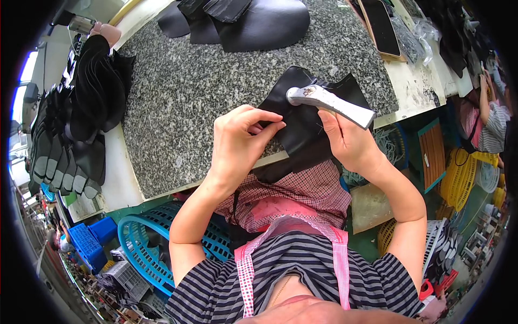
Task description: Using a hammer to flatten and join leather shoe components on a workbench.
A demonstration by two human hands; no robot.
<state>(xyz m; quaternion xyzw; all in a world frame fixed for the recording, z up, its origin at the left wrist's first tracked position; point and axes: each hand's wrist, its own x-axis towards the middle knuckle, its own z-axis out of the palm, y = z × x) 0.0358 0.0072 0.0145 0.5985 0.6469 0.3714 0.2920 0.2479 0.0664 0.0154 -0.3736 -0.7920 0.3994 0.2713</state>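
Striped shirt [305,254] foremost, my right hand [353,144] grips a hammer [334,102], my left hand [236,139] apparently pinching half-worked black leather [303,132], more pieces [270,27] remaining beyond.

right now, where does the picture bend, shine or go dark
Head view: fisheye distortion bows the edges of the granite slab; head view: soft sheen on the large black leather-like piece at the top; head view: corners fall to black, while the hammer head looks fairly crisp.

Right hand [352,141] grips hammer [332,101], head over black sheet [303,132] on speckled slab [178,124]. Left hand [237,137], grip unclear, at sheet's nine o'clock edge. Black pieces [96,89] at view's ten o'clock; phone [380,26], one o'clock.
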